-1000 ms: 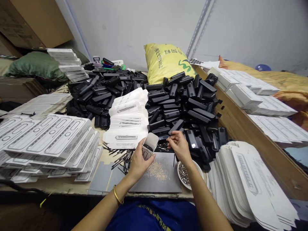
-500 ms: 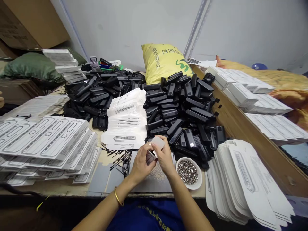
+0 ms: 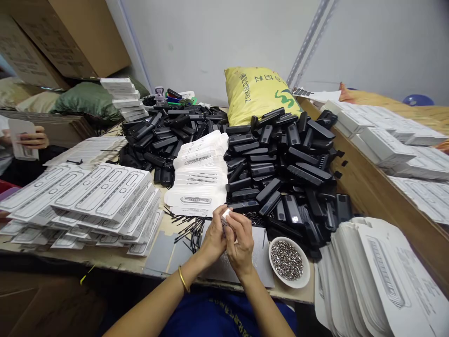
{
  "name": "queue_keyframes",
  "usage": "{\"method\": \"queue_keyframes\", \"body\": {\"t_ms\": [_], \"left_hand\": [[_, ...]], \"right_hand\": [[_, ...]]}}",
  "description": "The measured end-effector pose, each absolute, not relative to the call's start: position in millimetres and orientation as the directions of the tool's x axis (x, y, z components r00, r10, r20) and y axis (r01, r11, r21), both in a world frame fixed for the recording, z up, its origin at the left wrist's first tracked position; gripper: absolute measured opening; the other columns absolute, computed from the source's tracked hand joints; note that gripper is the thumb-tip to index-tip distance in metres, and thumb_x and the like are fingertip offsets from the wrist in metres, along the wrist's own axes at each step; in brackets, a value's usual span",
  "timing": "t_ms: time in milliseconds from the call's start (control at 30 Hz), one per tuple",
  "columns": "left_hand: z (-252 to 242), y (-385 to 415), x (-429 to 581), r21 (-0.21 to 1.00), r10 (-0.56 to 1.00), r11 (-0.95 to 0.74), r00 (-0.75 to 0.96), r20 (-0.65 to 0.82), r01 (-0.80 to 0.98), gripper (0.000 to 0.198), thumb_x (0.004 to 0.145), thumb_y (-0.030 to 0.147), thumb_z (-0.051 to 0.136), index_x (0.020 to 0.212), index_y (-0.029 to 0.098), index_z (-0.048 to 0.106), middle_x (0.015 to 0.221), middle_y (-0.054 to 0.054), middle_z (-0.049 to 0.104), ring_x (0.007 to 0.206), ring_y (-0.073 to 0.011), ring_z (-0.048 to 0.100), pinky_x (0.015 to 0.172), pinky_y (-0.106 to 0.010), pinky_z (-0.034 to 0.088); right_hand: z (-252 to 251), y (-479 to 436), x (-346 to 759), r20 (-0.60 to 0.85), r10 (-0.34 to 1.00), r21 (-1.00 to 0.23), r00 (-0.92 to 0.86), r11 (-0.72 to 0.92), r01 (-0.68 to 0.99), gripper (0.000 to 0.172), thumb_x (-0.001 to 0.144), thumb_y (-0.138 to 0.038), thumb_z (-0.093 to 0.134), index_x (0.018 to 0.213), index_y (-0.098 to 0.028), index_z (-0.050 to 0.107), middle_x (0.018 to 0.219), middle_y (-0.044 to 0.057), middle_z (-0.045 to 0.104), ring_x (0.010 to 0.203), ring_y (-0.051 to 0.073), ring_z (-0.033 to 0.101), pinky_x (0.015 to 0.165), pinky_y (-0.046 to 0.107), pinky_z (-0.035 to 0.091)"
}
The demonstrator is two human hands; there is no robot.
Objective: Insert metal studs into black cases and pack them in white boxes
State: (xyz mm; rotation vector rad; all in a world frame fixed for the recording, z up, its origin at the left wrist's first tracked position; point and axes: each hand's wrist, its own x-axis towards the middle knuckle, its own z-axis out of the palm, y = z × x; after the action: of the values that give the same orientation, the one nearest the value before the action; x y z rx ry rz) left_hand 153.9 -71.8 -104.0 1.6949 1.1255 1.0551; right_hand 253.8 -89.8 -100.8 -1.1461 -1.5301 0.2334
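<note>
Between my hands is a white printed carton [image 3: 226,214], seen end-on, with most of it hidden behind my fingers. My left hand [image 3: 213,238] is wrapped round its left side. My right hand [image 3: 240,239] is closed over the near end, its thumb and fingers pressed on the carton. Just beyond them lies a fanned stack of flat white cartons [image 3: 196,187]. Black plastic handheld devices [image 3: 270,171] are heaped behind and to the right. To the right of my right hand, a white bowl [image 3: 306,276] holds many small metal pieces.
Filled-out white boxes [image 3: 101,192] are piled at left, and flat carton sleeves [image 3: 379,271] stand at the right front. A wooden board [image 3: 372,187] edges the right side. A yellow sack [image 3: 257,93] sits at the back. Another person's hand [image 3: 35,139] holds a white carton at far left.
The carton's pale end flap, raised earlier, is now folded down, and my fingers have closed in on that end. My view has swung left, bringing another person's hand into sight.
</note>
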Motion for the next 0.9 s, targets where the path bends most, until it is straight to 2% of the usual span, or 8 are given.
{"method": "queue_keyframes", "body": {"t_ms": [200, 300, 400, 500, 567, 667, 767, 900], "left_hand": [[-56, -61, 139, 0.764, 0.949, -0.279, 0.291, 0.124, 0.582, 0.054, 0.078, 0.031, 0.060, 0.128, 0.020, 0.042, 0.119, -0.015, 0.049, 0.094, -0.0260, 0.059, 0.078, -0.042, 0.053], [7, -38, 91, 0.529, 0.991, -0.115, 0.059, 0.122, 0.841, 0.058, 0.082, 0.048, 0.055, 0.131, 0.020, 0.043, 0.116, -0.017, 0.048, 0.082, -0.0269, 0.059, 0.063, -0.042, 0.054], [54, -7, 14, 0.252, 0.964, 0.027, -0.091, 0.248, 0.967, 0.068, 0.075, 0.058, 0.060, 0.127, 0.017, 0.046, 0.107, -0.017, 0.051, 0.092, -0.0359, 0.057, 0.073, -0.055, 0.052], [63, 13, -48, 0.120, 0.954, 0.200, -0.221, 0.201, 0.972, 0.049, 0.069, 0.048, 0.067, 0.105, 0.016, 0.056, 0.097, -0.017, 0.055, 0.109, -0.0501, 0.049, 0.080, -0.069, 0.044], [53, 15, -54, 0.179, 0.924, 0.164, -0.214, 0.316, 0.970, 0.035, 0.072, 0.041, 0.064, 0.097, 0.019, 0.059, 0.101, -0.017, 0.056, 0.125, -0.0514, 0.034, 0.091, -0.073, 0.033], [20, 10, -4, 0.409, 0.897, -0.189, -0.012, 0.441, 0.893, 0.028, 0.080, 0.042, 0.054, 0.100, 0.023, 0.061, 0.110, -0.013, 0.057, 0.131, -0.0398, 0.031, 0.105, -0.063, 0.022], [-30, 4, 85, 0.578, 0.932, -0.359, 0.256, 0.255, 0.733, 0.024, 0.077, 0.037, 0.060, 0.095, 0.022, 0.064, 0.096, -0.009, 0.065, 0.096, -0.0280, 0.058, 0.088, -0.046, 0.045], [-98, 7, 174, 0.586, 0.887, -0.438, 0.433, 0.159, 0.682, 0.024, 0.066, 0.020, 0.069, 0.089, 0.019, 0.063, 0.091, -0.010, 0.064, 0.091, -0.0283, 0.057, 0.082, -0.039, 0.045]], "right_hand": [[-110, -107, 271, 0.532, 0.839, -0.738, 0.114, 0.393, 0.549, 0.042, 0.095, -0.033, 0.039, 0.134, -0.020, 0.044, 0.135, 0.013, 0.049, 0.124, 0.026, 0.046, 0.099, 0.047, 0.041], [-103, -118, 311, 0.430, 0.863, -0.792, 0.265, 0.219, 0.570, 0.036, 0.095, -0.037, 0.039, 0.120, -0.018, 0.057, 0.117, 0.011, 0.062, 0.111, 0.025, 0.054, 0.094, 0.044, 0.043], [-99, -134, 361, 0.345, 0.851, -0.785, 0.397, 0.030, 0.619, 0.031, 0.092, -0.040, 0.044, 0.097, -0.018, 0.065, 0.096, 0.009, 0.068, 0.094, 0.024, 0.060, 0.086, 0.038, 0.045], [-108, -151, 401, 0.204, 0.885, -0.744, 0.418, -0.137, 0.654, 0.029, 0.089, -0.041, 0.046, 0.087, -0.020, 0.065, 0.087, 0.006, 0.068, 0.081, 0.022, 0.061, 0.076, 0.033, 0.046], [-122, -158, 416, 0.122, 0.931, -0.692, 0.344, -0.169, 0.702, 0.024, 0.086, -0.038, 0.048, 0.085, -0.021, 0.065, 0.086, 0.006, 0.068, 0.078, 0.022, 0.061, 0.074, 0.034, 0.046], [-146, -160, 420, 0.116, 0.969, -0.611, 0.216, -0.102, 0.785, 0.015, 0.082, -0.031, 0.051, 0.080, -0.022, 0.063, 0.085, 0.007, 0.066, 0.082, 0.024, 0.059, 0.076, 0.036, 0.045], [-161, -157, 416, 0.187, 0.966, -0.578, 0.178, -0.038, 0.815, 0.015, 0.082, -0.027, 0.050, 0.070, -0.023, 0.058, 0.076, 0.005, 0.061, 0.077, 0.023, 0.058, 0.074, 0.037, 0.045], [-160, -158, 413, 0.288, 0.936, -0.613, 0.204, 0.017, 0.790, 0.019, 0.085, -0.032, 0.052, 0.069, -0.023, 0.057, 0.073, 0.004, 0.061, 0.074, 0.024, 0.057, 0.071, 0.038, 0.045]]}}
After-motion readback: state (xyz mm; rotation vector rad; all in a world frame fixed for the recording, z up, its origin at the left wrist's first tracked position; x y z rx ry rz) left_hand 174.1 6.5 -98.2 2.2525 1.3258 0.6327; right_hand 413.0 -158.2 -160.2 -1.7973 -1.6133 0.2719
